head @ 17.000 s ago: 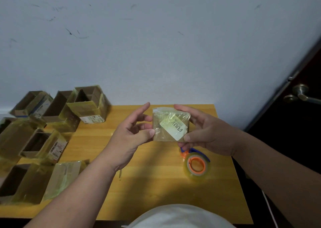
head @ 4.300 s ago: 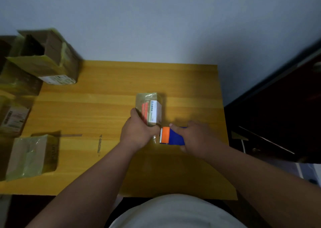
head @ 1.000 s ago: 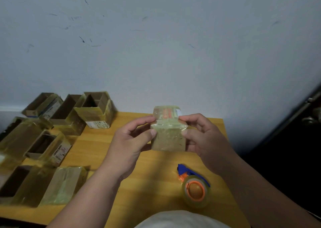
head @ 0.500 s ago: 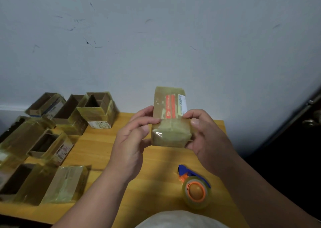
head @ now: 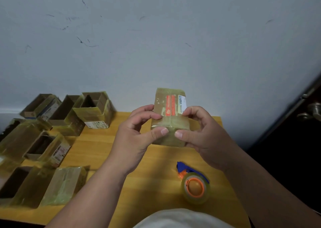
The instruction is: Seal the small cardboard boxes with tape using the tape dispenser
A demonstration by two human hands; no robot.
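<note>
A small tape-wrapped cardboard box (head: 171,104) with an orange label is held up above the wooden table (head: 149,184). My left hand (head: 137,137) grips its left side and my right hand (head: 201,135) grips its right side, both thumbs pressing on the taped near end. The tape dispenser (head: 194,184), blue with an orange hub and a clear roll, lies on the table below my right hand, untouched.
Several open, tape-covered cardboard boxes (head: 93,111) crowd the table's left side and back left corner. A closed taped box (head: 64,184) lies at front left. A white wall stands behind; a dark door with a handle (head: 311,111) is at right.
The box has tipped further, its labelled long face now turned toward me, and my thumbs have slid together onto the taped end. The dispenser has stayed on the table.
</note>
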